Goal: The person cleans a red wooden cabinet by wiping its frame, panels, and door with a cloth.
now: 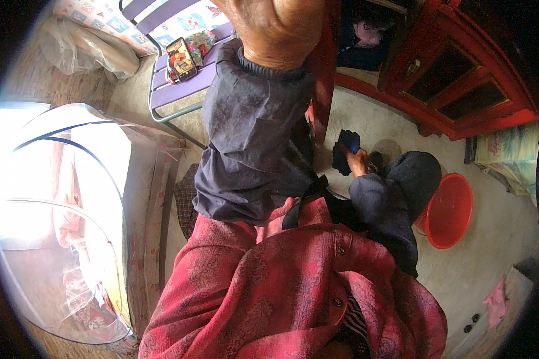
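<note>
My left hand (275, 27) is raised at the top middle, its arm in a grey-blue oversleeve. Its fingers run out of the picture, so what they touch is hidden. Beside it stands the narrow edge of a red wooden panel (324, 84). Lower and to the right, my right hand (357, 163) is closed on a bunched dark blue cloth (342, 154), just above the floor near the red cabinet (365, 88). Close by this hand is a knee in dark trousers (419, 179).
A red bucket (452, 209) is on the concrete floor at right. The cabinet holds clothes (368, 33) and has a panelled door (455, 78). At far left, a purple slatted chair (191, 87) bears a phone (181, 60). A net tent (102, 143) covers a bed at left.
</note>
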Demonstrator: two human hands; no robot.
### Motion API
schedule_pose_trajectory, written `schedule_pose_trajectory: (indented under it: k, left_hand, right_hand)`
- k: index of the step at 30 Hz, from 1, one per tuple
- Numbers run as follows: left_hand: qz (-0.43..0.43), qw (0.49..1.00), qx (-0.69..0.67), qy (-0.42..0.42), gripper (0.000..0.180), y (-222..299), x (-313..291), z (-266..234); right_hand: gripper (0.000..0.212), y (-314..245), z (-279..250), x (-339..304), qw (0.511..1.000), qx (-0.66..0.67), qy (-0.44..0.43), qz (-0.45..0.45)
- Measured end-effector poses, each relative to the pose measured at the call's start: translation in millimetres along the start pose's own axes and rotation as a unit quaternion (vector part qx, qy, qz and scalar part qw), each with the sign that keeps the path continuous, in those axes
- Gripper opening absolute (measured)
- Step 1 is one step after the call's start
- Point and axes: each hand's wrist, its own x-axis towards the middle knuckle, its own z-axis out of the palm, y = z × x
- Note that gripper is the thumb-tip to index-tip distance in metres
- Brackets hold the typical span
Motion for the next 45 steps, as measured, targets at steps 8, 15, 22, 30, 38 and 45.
schedule_pose_trajectory:
  k: [8, 15, 22, 30, 38, 45]
  left_hand:
    - [-0.071, 0.996, 0.033, 0.041, 0.030, 2.9, -4.2, 1.9]
    - [-0.087, 0.995, -0.047, -0.003, 0.029, 16.6, -3.2, -5.0]
    - [-0.042, 0.996, 0.042, 0.064, 0.030, 12.9, -3.0, 14.4]
    - [-0.058, 0.997, -0.045, 0.002, 0.029, 10.3, -5.8, -4.0]
    - [-0.044, 0.997, 0.060, 0.038, 0.030, 10.7, -2.9, 0.8]
    - [-0.066, 0.996, 0.034, 0.056, 0.030, 11.6, -3.7, 7.4]
  right_hand:
    - [0.069, 5.2, -4.3, -1.3, 0.999, 0.036, -0.020, -0.016]
    - [0.074, -15.8, -15.6, -15.5, 0.998, 0.004, -0.053, 0.020]
    - [0.080, -1.3, -7.4, -1.3, 0.999, 0.004, -0.042, 0.019]
    - [0.083, -13.2, -11.3, -14.2, 0.999, 0.007, -0.031, 0.023]
    - [0.075, -7.4, -6.1, -6.3, 0.999, 0.009, -0.028, 0.014]
    - [0.064, 7.5, 5.8, 7.5, 0.999, 0.043, -0.020, -0.010]
